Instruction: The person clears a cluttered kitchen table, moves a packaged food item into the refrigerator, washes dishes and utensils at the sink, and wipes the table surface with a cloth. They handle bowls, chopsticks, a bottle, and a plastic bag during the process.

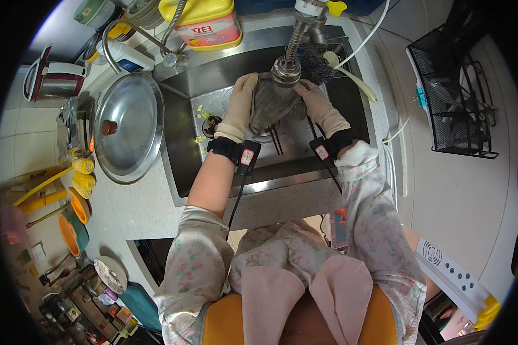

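Pink collar (pixel 271 302) before the front edge of the sink (pixel 265 184); gloved left hand (pixel 239 107) and right hand (pixel 321 107), fingers clamped on opposite sides of a grey cloth (pixel 271 106), below the tap (pixel 286 71), toward the back edge.

Pale speckled countertop (pixel 118 213), round metal lid (pixel 133 138), yellow-and-pink jug (pixel 207 31)

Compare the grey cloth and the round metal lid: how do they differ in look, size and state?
The cloth is dull and crumpled; the lid is shiny and smooth. The cloth is held by the left hand and right hand; the lid is untouched beside the sink. The lid looks larger than the cloth. Both are greyish.
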Demonstrator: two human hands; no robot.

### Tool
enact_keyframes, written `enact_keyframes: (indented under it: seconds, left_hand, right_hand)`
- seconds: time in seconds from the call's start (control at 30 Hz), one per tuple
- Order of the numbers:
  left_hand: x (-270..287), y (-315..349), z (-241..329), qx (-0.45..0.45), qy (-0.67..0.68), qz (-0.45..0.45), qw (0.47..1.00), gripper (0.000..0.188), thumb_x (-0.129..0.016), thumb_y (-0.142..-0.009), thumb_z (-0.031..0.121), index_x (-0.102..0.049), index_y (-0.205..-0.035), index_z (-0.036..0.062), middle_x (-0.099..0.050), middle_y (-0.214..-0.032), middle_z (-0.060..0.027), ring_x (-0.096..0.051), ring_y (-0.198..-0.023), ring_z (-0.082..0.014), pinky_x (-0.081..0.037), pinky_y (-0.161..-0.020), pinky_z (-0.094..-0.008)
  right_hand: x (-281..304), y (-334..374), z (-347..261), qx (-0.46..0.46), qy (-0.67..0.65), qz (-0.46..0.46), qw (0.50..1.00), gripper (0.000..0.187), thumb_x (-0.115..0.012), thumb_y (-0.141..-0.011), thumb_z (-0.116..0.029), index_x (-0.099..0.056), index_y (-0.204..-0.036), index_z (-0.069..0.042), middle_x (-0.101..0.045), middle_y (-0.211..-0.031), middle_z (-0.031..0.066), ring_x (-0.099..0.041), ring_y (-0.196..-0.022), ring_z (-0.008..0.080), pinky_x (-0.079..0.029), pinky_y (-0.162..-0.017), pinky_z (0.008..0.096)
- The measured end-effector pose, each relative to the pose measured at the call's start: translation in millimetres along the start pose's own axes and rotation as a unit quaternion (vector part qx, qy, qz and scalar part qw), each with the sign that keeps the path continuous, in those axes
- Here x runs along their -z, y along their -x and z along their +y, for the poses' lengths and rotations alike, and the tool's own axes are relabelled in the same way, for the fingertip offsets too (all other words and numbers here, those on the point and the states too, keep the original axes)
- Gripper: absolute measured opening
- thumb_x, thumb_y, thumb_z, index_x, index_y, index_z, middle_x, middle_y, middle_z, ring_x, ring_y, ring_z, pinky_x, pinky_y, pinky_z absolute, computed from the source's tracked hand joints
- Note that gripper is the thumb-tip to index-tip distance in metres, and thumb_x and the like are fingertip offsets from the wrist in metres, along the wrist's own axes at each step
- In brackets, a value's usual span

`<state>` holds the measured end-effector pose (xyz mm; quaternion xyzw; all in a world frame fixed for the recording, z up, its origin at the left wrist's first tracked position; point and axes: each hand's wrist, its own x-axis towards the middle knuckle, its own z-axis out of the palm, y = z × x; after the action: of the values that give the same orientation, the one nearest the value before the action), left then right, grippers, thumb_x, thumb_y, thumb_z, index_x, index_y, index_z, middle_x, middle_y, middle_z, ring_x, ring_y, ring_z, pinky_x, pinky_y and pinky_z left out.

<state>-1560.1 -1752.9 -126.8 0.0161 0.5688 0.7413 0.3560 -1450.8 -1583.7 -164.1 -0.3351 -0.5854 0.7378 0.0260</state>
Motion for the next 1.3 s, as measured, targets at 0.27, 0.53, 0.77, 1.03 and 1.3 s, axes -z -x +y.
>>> enact_keyframes:
  seconds: [0.27, 0.53, 0.77, 1.03, 1.3]
  left_hand:
    - [-1.6, -18.2, -52.6, 0.091, 0.220, -0.154, 0.959, 0.038, -0.042, -0.100, 0.033, -0.055, -0.122, 0.0038, -0.063, -0.112, -0.0073, -0.062, -0.098, -0.0188, -0.050, -0.086, -0.0317]
    - [8.0, -28.0, -79.9, 0.150, 0.124, -0.107, 0.975, 0.039, -0.042, -0.100, 0.030, -0.050, -0.128, 0.0037, -0.060, -0.115, -0.0063, -0.058, -0.104, -0.0173, -0.047, -0.089, -0.0302]
    - [21.9, 11.1, -36.2, -0.304, -0.567, -0.206, 0.737, 0.048, -0.050, -0.092, 0.007, -0.039, -0.137, -0.0036, -0.051, -0.134, -0.0154, -0.050, -0.122, -0.0225, -0.035, -0.106, -0.0306]
    - [36.2, 23.4, 29.1, -0.072, -0.452, -0.123, 0.880, 0.061, -0.072, -0.082, 0.033, -0.050, -0.128, 0.0004, -0.060, -0.118, -0.0109, -0.056, -0.110, -0.0199, -0.046, -0.094, -0.0330]
    - [44.2, 15.1, -6.9, -0.005, -0.234, -0.089, 0.968, 0.034, -0.064, -0.082, 0.018, -0.061, -0.107, -0.0055, -0.060, -0.115, -0.0103, -0.061, -0.102, -0.0228, -0.049, -0.087, -0.0282]
  right_hand:
    - [-64.7, 40.3, -6.0, 0.329, 0.254, 0.131, 0.900, 0.042, -0.062, -0.088, -0.028, -0.051, -0.117, 0.001, -0.058, -0.113, 0.0233, -0.057, -0.105, 0.0343, -0.043, -0.089, 0.0423]
    - [-71.4, 30.8, -0.1, 0.245, 0.383, 0.131, 0.881, 0.025, -0.047, -0.094, -0.023, -0.050, -0.103, 0.000, -0.058, -0.096, 0.0278, -0.055, -0.094, 0.0458, -0.044, -0.082, 0.0494]
    - [-26.7, -4.6, 4.7, 0.178, 0.388, 0.045, 0.903, 0.048, -0.054, -0.087, -0.043, -0.057, -0.112, -0.002, -0.060, -0.109, 0.0229, -0.056, -0.105, 0.0390, -0.043, -0.090, 0.0445]
    - [6.9, 20.6, -39.2, 0.151, 0.410, -0.147, 0.887, 0.059, -0.077, -0.073, -0.031, -0.056, -0.121, -0.005, -0.060, -0.117, 0.0158, -0.058, -0.107, 0.0266, -0.045, -0.092, 0.0333]
    - [2.3, 4.2, -14.5, -0.057, -0.187, -0.168, 0.966, 0.043, -0.063, -0.089, -0.032, -0.056, -0.120, -0.003, -0.060, -0.111, 0.0084, -0.060, -0.097, 0.0168, -0.051, -0.082, 0.0332]
